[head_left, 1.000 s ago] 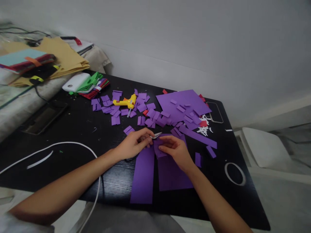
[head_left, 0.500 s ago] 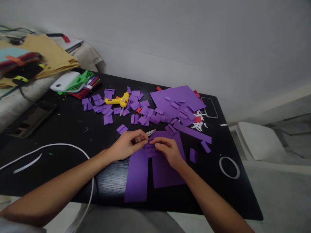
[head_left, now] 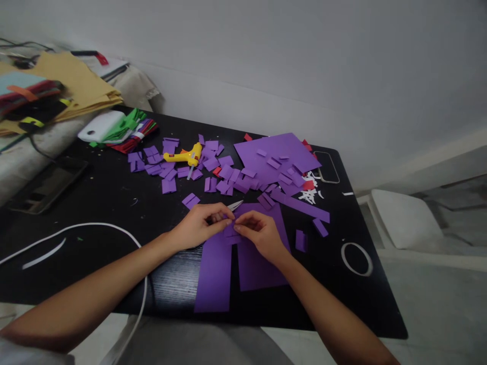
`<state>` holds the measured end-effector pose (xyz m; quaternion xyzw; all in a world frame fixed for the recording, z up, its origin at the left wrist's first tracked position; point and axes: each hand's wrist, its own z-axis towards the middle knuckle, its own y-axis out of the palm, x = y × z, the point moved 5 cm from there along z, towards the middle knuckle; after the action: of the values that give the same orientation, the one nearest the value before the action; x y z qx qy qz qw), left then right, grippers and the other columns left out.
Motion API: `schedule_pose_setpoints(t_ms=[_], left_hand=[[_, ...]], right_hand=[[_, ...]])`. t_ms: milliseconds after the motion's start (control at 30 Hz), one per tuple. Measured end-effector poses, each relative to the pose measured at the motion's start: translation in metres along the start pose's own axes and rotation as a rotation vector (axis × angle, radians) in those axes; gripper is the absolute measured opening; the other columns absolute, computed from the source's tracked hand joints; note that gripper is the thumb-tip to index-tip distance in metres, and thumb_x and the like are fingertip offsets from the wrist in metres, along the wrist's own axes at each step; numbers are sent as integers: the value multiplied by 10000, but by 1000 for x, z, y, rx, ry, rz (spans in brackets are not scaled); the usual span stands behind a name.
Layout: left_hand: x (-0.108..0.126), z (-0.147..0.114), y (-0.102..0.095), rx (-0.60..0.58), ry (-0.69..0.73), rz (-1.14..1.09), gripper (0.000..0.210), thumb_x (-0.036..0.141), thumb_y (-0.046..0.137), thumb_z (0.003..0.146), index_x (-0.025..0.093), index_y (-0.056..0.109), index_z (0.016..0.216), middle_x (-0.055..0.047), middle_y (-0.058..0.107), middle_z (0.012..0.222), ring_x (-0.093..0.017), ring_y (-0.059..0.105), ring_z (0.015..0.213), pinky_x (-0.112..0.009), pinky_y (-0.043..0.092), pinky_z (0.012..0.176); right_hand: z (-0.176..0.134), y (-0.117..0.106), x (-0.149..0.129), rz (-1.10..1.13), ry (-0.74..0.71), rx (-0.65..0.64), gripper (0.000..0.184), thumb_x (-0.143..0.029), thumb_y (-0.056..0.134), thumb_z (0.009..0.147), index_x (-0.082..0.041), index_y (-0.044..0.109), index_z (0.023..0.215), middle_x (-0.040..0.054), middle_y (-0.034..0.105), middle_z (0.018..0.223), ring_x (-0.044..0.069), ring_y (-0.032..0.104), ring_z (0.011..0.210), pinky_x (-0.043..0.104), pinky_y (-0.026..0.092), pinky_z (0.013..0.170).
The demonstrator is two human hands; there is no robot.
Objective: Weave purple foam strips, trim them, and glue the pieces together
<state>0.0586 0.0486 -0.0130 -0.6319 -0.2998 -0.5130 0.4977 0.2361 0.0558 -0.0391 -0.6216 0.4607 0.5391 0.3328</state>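
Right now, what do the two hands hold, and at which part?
Both hands pinch a small purple piece between their fingers, left hand at its left edge, right hand at its right. Scissors stick out of the left hand.

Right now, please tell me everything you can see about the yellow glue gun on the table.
The glue gun is small, with a yellow body that looks like plastic and a bit of orange at its rear. It lies flat on its side on the black table, far from both hands. A pale stick or nozzle pokes out toward the near side; which one is unclear. Purple paper pieces lie scattered around it, some touching or nearly touching it. No cord is clearly visible. Nothing holds it.
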Motion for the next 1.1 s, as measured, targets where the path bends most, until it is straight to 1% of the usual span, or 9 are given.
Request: schedule_pose_setpoints(t_ms=[133, 233, 300, 567, 767, 833, 933, 1033, 1100], left_hand=[[-4, -1, -2, 32, -19, -42, 155, 286, 673, 912, 174, 747, 989, 54, 566, 593, -83, 512, 530, -181, 393, 513], [-6, -1, -5, 63, -41, -104, 169, 287, 677, 910, 167, 752, 1001, 35, 623, 610, -87, 554, 513, -183, 425, 500], [-6, -1, -7, 74, -51, -129, 169, 290, 685, 909, 166, 754, 1001, 25, 652, 621, -90, 579, 509, -183, 449, 499], [-8, -1, -2, 33, -49, -179, 204, 316, 681, 935, 153, 733, 1047, 2, 695, 657, -108, 648, 543, -197, 515, 546], [-2, -3, 3, -50, -5, -139, 277, 350, 667, 960, 160, 700, 1160, -10, 699, 731, -122, 673, 634, -208, 517, 594], [1, -4, 3, -52, 24, -110, 270, 332, 674, 954, 163, 695, 1164, -3, 687, 717, -120, 668, 634, -203, 503, 588], [4, -4, 2, -40, 50, -92, 186, 293, 663, 946, 162, 716, 1066, -13, 693, 744, -112, 666, 621, -197, 498, 580], [6, -3, 2, -36, 46, -104, 129, 249, 644, 928, 158, 731, 959, -36, 708, 827, -111, 687, 641, -206, 523, 602], [6, -2, 1, -34, 27, -121, 116, 225, 642, 913, 155, 725, 954, -32, 707, 814, -116, 694, 642, -211, 534, 607]], right_hand=[[-3, 2, -5, 16, -29, -105, 191, -370, 842, 772, -237, 769, 888, 11, 731, 833, 162, 671, 764, 320, 568, 753], [-6, 7, -5, 95, -19, -238, 372, -325, 927, 675, -252, 753, 995, 15, 737, 976, 173, 702, 865, 333, 591, 822], [-7, 9, -3, 113, -4, -270, 477, -296, 965, 613, -255, 737, 1029, 19, 736, 1026, 182, 714, 897, 345, 601, 844], [-5, 5, -2, -26, -49, -90, 257, -427, 854, 769, -244, 752, 917, 32, 777, 919, 199, 733, 873, 358, 599, 842], [-5, 0, -6, -82, -90, 67, 255, -426, 851, 770, -240, 714, 877, 22, 764, 855, 201, 731, 816, 358, 603, 791], [-5, 0, -6, -82, -91, 75, 250, -411, 855, 763, -238, 707, 865, 19, 761, 841, 197, 729, 804, 350, 602, 782], [-5, 1, -5, -84, -97, 66, 232, -405, 845, 770, -235, 713, 857, 22, 763, 836, 198, 730, 798, 354, 604, 790], [-6, 1, -6, -80, -96, 59, 221, -411, 835, 775, -237, 731, 863, 28, 771, 846, 209, 735, 811, 366, 604, 806], [-6, 0, -8, -99, -102, 61, 206, -414, 816, 796, -239, 743, 875, 34, 776, 866, 213, 735, 830, 369, 600, 814]])
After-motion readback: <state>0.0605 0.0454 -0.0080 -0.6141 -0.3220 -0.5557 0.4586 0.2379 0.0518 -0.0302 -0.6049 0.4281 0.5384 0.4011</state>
